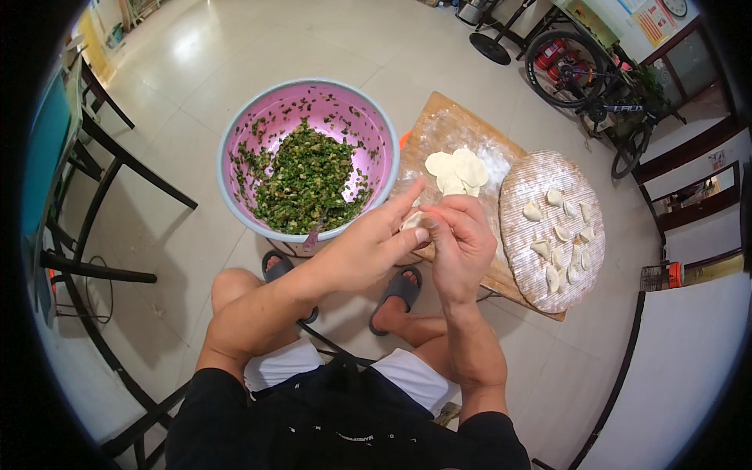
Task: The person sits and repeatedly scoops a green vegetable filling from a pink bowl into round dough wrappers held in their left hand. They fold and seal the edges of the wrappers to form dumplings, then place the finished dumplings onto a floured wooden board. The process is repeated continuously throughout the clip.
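Note:
Both my hands meet at the centre of the view and pinch a pale dumpling [413, 221] between them. My left hand [368, 247] cups it from the left, fingers stretched toward the board. My right hand [460, 243] closes on it from the right. Just left of them stands a large pink bowl [235, 141] holding chopped green filling [305, 180], with a utensil handle [313, 235] leaning at its near rim. Beyond my hands a floured wooden board [439, 125] carries a small stack of round dough wrappers [457, 171].
A round woven tray [517, 211] on the board's right end holds several folded dumplings [560, 235]. My knees and dark sandals [399, 290] are below on the tiled floor. Dark table legs [117, 157] stand at left, a bicycle [587, 78] at the upper right.

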Available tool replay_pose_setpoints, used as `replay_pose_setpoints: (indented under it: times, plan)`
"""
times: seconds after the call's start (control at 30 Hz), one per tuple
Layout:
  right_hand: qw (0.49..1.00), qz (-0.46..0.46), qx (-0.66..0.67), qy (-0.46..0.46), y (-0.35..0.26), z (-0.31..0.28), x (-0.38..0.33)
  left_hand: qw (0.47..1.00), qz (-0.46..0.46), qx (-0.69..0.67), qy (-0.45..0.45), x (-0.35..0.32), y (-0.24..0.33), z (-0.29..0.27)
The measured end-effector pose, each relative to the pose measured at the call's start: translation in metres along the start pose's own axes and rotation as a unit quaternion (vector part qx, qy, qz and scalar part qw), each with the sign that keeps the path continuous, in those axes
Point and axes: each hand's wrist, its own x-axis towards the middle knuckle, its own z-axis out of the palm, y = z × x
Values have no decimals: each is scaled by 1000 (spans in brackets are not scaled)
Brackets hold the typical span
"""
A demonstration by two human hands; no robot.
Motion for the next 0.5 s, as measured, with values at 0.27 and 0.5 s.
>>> replay_pose_setpoints:
  times: [0.27,0.5]
  plan:
    - [998,-16,37,45,13,11,-5,961,17,-254,110,8,3,12]
    - [997,-31,-47,47,1,23,-7,975,11,-168,148,3,-5,19]
